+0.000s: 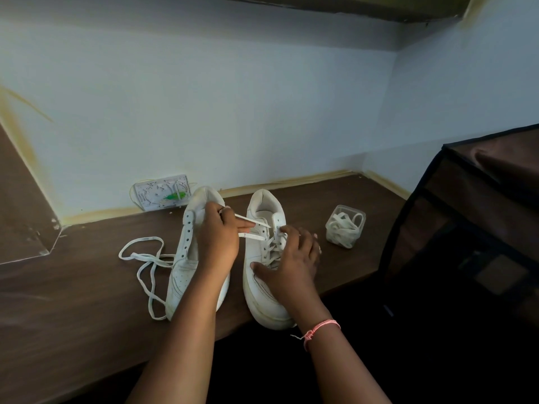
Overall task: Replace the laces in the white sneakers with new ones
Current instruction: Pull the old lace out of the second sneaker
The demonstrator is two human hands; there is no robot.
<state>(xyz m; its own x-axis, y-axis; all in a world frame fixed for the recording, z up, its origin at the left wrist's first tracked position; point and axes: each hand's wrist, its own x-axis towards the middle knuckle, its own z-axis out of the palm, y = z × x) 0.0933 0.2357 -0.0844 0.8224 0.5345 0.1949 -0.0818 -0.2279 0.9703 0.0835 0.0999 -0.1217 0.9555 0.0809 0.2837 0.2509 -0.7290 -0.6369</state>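
Two sneakers (262,258), one loose lace (145,258), one tub (345,225).

A: Where does the camera sit?
B: On the person's head, above and behind the grip (253,228), looking forward and down.
A: How near?
B: Close; wide-angle. The table (87,287) runs under the grip, the wall (233,112) stands beyond it.
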